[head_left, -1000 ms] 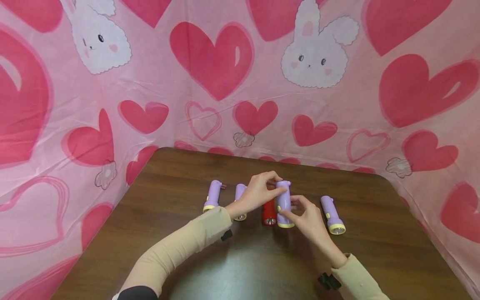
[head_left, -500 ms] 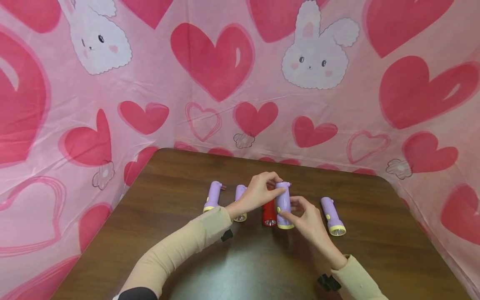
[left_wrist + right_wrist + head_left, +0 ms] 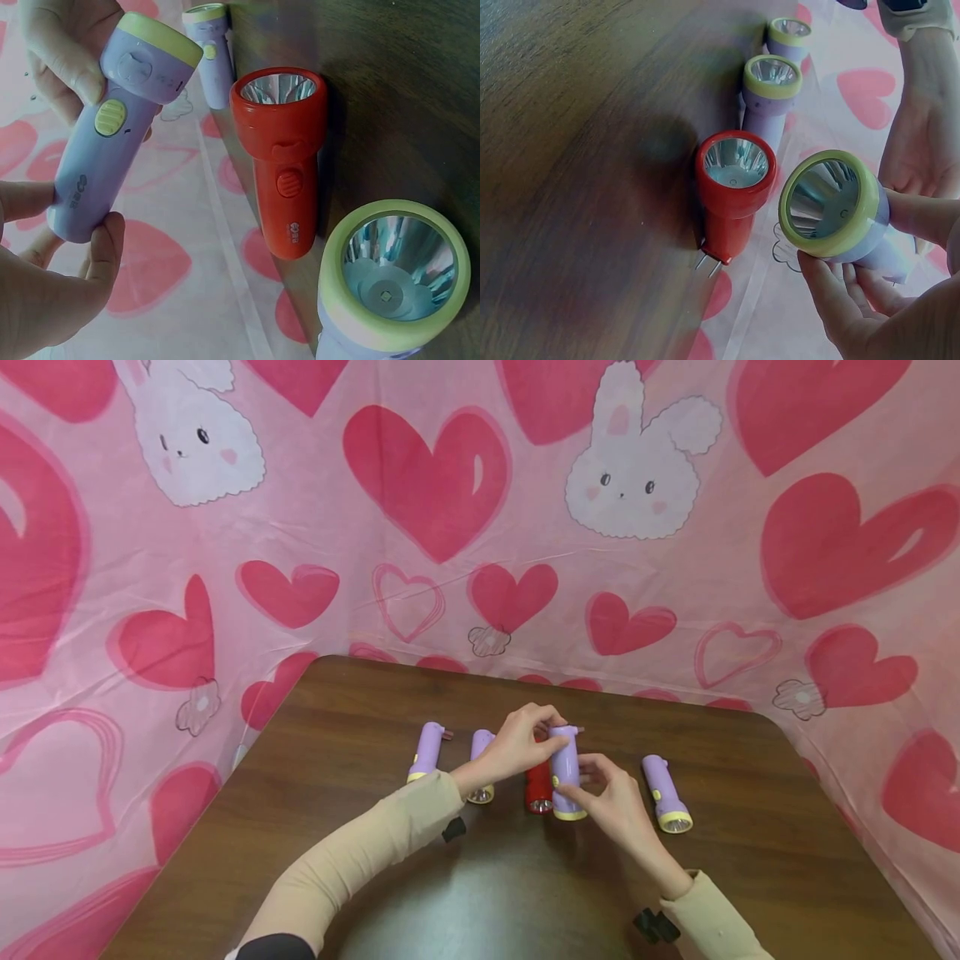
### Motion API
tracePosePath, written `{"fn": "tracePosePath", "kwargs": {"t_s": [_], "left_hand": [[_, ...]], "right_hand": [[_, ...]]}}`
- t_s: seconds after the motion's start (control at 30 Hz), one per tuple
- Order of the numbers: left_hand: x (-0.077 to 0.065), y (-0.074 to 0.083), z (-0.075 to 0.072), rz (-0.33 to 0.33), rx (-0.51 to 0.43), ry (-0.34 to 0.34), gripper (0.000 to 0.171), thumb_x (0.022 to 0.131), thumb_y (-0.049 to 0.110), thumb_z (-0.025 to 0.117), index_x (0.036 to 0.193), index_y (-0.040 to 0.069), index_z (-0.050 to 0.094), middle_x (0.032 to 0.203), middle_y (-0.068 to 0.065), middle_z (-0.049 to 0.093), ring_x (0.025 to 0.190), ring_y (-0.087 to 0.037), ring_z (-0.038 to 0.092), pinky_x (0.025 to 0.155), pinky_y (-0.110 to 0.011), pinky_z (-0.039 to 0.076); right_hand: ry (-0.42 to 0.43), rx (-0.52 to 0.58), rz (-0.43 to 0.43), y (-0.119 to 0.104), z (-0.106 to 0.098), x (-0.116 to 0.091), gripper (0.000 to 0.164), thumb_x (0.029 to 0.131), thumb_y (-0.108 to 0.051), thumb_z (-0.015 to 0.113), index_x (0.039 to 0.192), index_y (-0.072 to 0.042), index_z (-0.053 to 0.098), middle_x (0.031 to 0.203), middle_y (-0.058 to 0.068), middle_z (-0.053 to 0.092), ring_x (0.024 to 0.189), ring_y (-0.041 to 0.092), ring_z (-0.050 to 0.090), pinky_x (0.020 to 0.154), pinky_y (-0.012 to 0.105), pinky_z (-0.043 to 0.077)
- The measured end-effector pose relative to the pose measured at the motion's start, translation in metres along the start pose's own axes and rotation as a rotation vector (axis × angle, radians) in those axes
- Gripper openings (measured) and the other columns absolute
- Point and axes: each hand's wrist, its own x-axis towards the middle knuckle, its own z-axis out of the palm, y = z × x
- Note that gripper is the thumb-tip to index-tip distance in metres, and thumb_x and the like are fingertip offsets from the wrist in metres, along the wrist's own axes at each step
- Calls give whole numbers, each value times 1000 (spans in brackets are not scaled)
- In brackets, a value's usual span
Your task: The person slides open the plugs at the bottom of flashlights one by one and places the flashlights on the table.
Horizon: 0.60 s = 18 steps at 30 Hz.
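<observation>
A lilac flashlight with a yellow rim (image 3: 566, 768) is held up between both hands above the table. My left hand (image 3: 517, 745) pinches its tail end, thumb on the near side. With thumb and fingers, my right hand (image 3: 618, 802) grips it near the head; in the left wrist view the thumb lies beside the yellow switch (image 3: 110, 118). Small prongs (image 3: 581, 729) stick out sideways at its tail. The lens (image 3: 825, 199) faces the right wrist camera. Just left of it lies a red flashlight (image 3: 538, 787), whose two metal prongs (image 3: 709, 262) show in the right wrist view.
On the brown wooden table (image 3: 375, 693), two more lilac flashlights lie at left, one at the far left (image 3: 427, 750) with prongs out and one (image 3: 482, 745) partly behind my left wrist. Another lilac flashlight (image 3: 666, 793) lies at right. A pink heart-patterned cloth (image 3: 442, 602) surrounds the table.
The prongs at the held flashlight's tail stick out farther to the right than a second ago. Both hands keep their hold, with the flashlight shifted very slightly left.
</observation>
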Motion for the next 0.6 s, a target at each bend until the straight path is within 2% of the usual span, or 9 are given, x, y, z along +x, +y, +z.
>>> {"fn": "tracePosePath", "kwargs": {"t_s": [0.2, 0.6], "left_hand": [[-1, 0, 1, -1, -2, -3, 18, 90, 13, 70, 105, 2, 68, 106, -14, 69, 94, -26, 68, 83, -35, 60], [0, -4, 2, -37, -2, -24, 26, 92, 19, 70, 114, 5, 69, 113, -10, 71, 100, -22, 72, 86, -24, 58]], "right_hand": [[-8, -8, 15, 0, 0, -1, 40, 82, -16, 81, 115, -2, 64, 107, 18, 74, 95, 29, 72, 84, 42, 59], [-40, -14, 38, 0, -3, 1, 42, 82, -19, 81, 115, -2, 62, 107, 18, 73, 96, 29, 72, 81, 35, 59]]}}
